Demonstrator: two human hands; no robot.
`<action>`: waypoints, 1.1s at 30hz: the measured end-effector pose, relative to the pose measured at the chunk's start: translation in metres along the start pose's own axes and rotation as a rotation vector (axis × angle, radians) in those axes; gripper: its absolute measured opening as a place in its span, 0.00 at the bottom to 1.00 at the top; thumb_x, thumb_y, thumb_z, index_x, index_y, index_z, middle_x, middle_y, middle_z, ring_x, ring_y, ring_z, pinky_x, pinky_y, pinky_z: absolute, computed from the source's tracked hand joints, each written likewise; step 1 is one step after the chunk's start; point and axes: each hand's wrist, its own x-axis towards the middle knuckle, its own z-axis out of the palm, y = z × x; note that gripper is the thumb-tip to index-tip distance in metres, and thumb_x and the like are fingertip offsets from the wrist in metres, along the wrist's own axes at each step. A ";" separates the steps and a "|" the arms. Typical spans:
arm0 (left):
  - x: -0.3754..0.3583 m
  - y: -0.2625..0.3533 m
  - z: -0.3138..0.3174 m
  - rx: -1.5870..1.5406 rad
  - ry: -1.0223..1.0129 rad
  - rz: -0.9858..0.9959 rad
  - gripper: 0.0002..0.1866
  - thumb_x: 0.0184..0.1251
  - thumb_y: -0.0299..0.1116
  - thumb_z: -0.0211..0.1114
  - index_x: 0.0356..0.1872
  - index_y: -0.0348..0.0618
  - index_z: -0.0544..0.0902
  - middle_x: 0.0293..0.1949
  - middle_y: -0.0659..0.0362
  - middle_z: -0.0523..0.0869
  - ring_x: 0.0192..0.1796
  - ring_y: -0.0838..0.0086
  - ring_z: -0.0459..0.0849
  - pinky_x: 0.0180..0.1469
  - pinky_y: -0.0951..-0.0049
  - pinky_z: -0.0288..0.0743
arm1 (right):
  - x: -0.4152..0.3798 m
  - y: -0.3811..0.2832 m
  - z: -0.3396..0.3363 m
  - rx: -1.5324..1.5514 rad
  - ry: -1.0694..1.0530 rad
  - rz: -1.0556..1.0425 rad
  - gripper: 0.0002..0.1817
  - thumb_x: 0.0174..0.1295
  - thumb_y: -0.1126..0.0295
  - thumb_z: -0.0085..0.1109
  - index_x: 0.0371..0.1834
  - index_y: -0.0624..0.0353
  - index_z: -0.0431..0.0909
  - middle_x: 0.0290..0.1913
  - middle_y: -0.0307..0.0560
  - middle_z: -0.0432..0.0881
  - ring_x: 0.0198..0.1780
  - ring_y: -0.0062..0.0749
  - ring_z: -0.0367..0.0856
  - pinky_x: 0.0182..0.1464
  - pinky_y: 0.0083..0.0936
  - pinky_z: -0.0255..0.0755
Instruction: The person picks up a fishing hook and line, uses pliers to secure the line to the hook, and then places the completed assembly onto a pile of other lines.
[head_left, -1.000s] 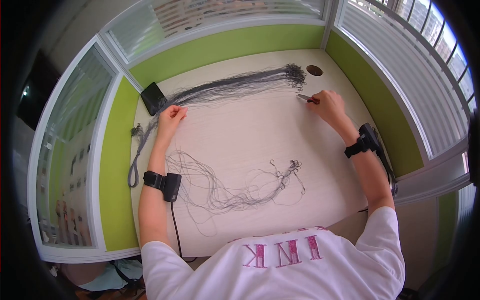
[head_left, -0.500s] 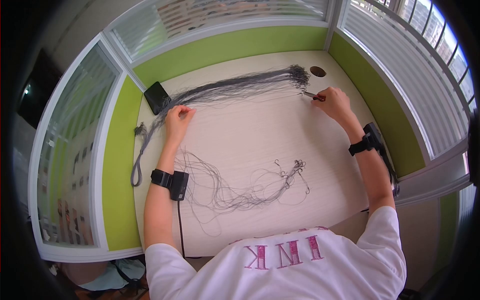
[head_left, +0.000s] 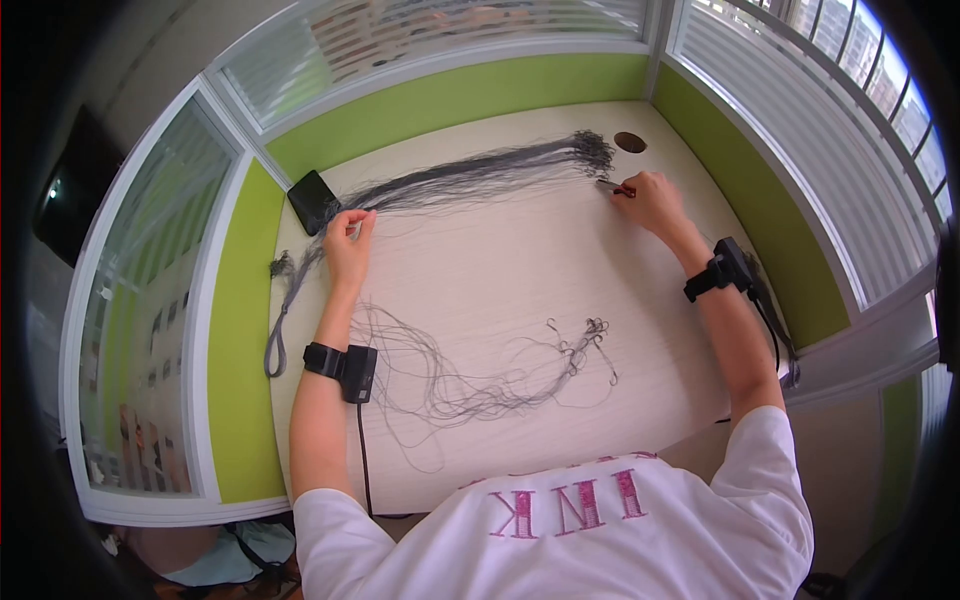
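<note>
Green partition panels (head_left: 450,100) with white frames wall in a pale worktop (head_left: 500,290), and I see a barred window (head_left: 880,70) at the upper right of the frame. Across the upper part of the worktop lies a long bundle of dark strands (head_left: 470,170), its tangled, hook-like ends near a round hole (head_left: 629,143). I have the right hand (head_left: 652,202) just below those ends, its fingers curled closed around a small dark-handled tool (head_left: 624,191) whose tip points left, towards them. At the left end of the bundle, the left hand (head_left: 348,240) has thumb and forefinger close together; I cannot tell whether they pinch a strand. A black block-shaped object (head_left: 313,200) sits just beside that end, tilted in the view, and a looped tail (head_left: 273,350) of strands hangs down along the left edge. Lower in the frame, I see a looser group of strands (head_left: 440,385) curving rightwards to a cluster of hooks (head_left: 597,328). Each wrist wears a black strapped device.
</note>
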 end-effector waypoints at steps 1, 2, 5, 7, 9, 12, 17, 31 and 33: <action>0.000 0.000 0.000 -0.007 0.022 -0.022 0.11 0.64 0.37 0.69 0.33 0.39 0.83 0.35 0.59 0.85 0.41 0.69 0.81 0.45 0.71 0.73 | 0.001 0.002 0.000 0.003 0.014 -0.003 0.14 0.51 0.58 0.69 0.34 0.56 0.89 0.30 0.53 0.86 0.34 0.51 0.84 0.38 0.39 0.78; 0.000 0.001 0.000 -0.007 0.019 -0.022 0.11 0.64 0.37 0.69 0.33 0.39 0.83 0.35 0.59 0.85 0.41 0.69 0.81 0.45 0.71 0.73 | 0.000 0.002 -0.001 0.006 0.028 -0.008 0.14 0.51 0.58 0.69 0.34 0.56 0.89 0.30 0.53 0.86 0.35 0.51 0.84 0.38 0.39 0.78; 0.001 0.009 -0.004 0.001 0.101 0.029 0.09 0.67 0.35 0.67 0.34 0.38 0.83 0.37 0.59 0.85 0.42 0.69 0.81 0.46 0.71 0.73 | -0.004 -0.003 -0.008 0.034 0.027 -0.004 0.13 0.52 0.58 0.69 0.34 0.55 0.89 0.31 0.52 0.86 0.34 0.50 0.84 0.37 0.37 0.78; -0.001 0.027 -0.006 0.071 0.166 0.179 0.08 0.68 0.33 0.65 0.34 0.38 0.82 0.38 0.59 0.85 0.43 0.70 0.80 0.47 0.71 0.73 | -0.015 -0.016 -0.027 0.066 0.001 -0.023 0.13 0.52 0.58 0.70 0.34 0.55 0.89 0.30 0.51 0.86 0.34 0.47 0.84 0.37 0.36 0.77; -0.004 0.044 -0.002 0.025 0.134 0.199 0.08 0.68 0.33 0.65 0.34 0.38 0.82 0.38 0.59 0.85 0.43 0.70 0.80 0.47 0.71 0.72 | -0.034 -0.027 -0.042 0.095 -0.037 -0.028 0.13 0.53 0.58 0.70 0.35 0.55 0.89 0.30 0.50 0.86 0.33 0.45 0.84 0.36 0.35 0.77; -0.018 0.076 0.010 -0.081 0.052 0.214 0.07 0.68 0.31 0.65 0.34 0.38 0.82 0.38 0.60 0.85 0.42 0.71 0.81 0.46 0.73 0.73 | -0.063 -0.035 -0.056 0.207 -0.143 -0.193 0.12 0.55 0.59 0.70 0.37 0.55 0.88 0.29 0.46 0.84 0.32 0.40 0.83 0.35 0.33 0.75; -0.055 0.137 0.023 -0.279 -0.481 0.189 0.04 0.66 0.28 0.66 0.34 0.38 0.82 0.38 0.60 0.85 0.39 0.73 0.82 0.43 0.74 0.75 | -0.103 -0.048 -0.054 0.355 -0.337 -0.561 0.12 0.52 0.67 0.73 0.38 0.59 0.86 0.28 0.43 0.81 0.31 0.35 0.80 0.37 0.30 0.74; -0.077 0.153 0.026 -0.300 -0.822 0.164 0.03 0.64 0.26 0.67 0.34 0.36 0.82 0.36 0.59 0.85 0.40 0.73 0.82 0.45 0.74 0.75 | -0.112 -0.064 -0.041 0.066 -0.034 -0.884 0.12 0.44 0.64 0.74 0.32 0.51 0.82 0.29 0.33 0.79 0.36 0.27 0.78 0.43 0.28 0.70; -0.076 0.155 0.025 -0.304 -0.826 0.148 0.04 0.64 0.26 0.67 0.35 0.36 0.82 0.36 0.59 0.85 0.40 0.74 0.82 0.46 0.74 0.75 | -0.113 -0.065 -0.043 0.060 -0.037 -0.894 0.15 0.42 0.64 0.74 0.33 0.52 0.82 0.29 0.33 0.79 0.35 0.27 0.79 0.43 0.28 0.71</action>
